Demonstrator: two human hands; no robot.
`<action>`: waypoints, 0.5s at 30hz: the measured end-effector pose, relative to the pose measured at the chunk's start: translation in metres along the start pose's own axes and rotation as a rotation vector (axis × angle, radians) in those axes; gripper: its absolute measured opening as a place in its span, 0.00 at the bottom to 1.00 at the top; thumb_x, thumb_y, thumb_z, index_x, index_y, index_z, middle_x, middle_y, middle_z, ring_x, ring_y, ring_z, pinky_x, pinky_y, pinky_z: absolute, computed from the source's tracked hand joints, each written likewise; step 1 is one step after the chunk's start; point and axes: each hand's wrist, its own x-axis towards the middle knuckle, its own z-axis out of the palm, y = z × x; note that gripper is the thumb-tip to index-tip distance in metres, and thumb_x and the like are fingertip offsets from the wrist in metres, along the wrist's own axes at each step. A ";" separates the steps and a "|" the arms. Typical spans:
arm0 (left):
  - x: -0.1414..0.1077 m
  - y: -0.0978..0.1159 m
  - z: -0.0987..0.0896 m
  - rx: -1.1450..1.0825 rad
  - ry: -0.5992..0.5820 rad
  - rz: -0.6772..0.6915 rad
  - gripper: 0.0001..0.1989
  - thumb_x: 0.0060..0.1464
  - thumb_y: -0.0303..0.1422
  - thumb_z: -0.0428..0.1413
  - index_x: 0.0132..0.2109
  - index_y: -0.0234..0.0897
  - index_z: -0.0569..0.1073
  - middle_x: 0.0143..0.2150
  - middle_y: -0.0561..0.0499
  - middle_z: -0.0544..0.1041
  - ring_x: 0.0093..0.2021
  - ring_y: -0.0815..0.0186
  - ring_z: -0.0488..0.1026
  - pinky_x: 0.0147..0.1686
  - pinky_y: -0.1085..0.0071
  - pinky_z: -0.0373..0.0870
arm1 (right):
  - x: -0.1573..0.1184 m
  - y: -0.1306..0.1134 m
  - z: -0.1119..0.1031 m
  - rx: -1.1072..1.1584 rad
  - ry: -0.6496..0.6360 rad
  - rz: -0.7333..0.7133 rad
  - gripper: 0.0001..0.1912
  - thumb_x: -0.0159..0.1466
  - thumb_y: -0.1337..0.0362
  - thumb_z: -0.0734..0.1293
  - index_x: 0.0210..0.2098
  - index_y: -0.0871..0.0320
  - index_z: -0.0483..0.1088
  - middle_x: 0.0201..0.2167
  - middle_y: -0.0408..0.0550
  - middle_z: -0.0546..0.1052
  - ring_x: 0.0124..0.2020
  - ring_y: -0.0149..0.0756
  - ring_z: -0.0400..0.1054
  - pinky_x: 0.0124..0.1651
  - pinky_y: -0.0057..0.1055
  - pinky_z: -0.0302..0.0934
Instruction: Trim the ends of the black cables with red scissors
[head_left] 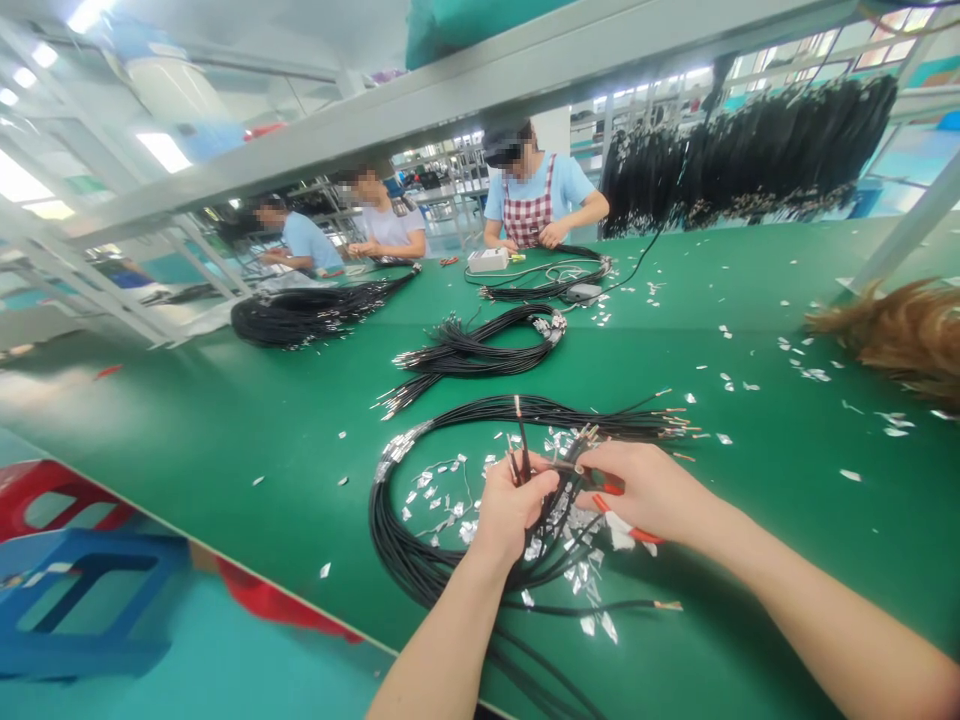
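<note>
My left hand (pixel 514 505) is closed around black cables (pixel 523 440), with one stripped copper end pointing up above the fingers. In my right hand (pixel 637 485) is a pair of cutting pliers (pixel 609 484) with orange-red handles. Its jaws are by my left fingertips, where the exact contact is hard to make out. Around and beneath both hands curves a coiled bundle of black cables (pixel 382 530), wrapped at its left bend, with bare copper ends at the right. Silver foil scraps (pixel 598 625) lie scattered inside the coil and under my hands.
The green table (pixel 315 490) carries another cable bundle (pixel 510 360) and a larger heap (pixel 292 315) farther back. Across it works a person in a checked apron (pixel 536 215). Stools (pixel 82 600) stand at the left edge. Brown hair (pixel 900 340) shows at right.
</note>
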 end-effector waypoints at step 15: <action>0.001 -0.007 0.001 0.109 -0.084 0.014 0.08 0.36 0.29 0.60 0.26 0.32 0.68 0.16 0.58 0.64 0.14 0.79 0.55 0.14 0.81 0.51 | 0.002 -0.007 0.002 -0.255 0.372 -0.649 0.11 0.62 0.73 0.55 0.35 0.59 0.67 0.28 0.49 0.70 0.33 0.35 0.61 0.35 0.33 0.56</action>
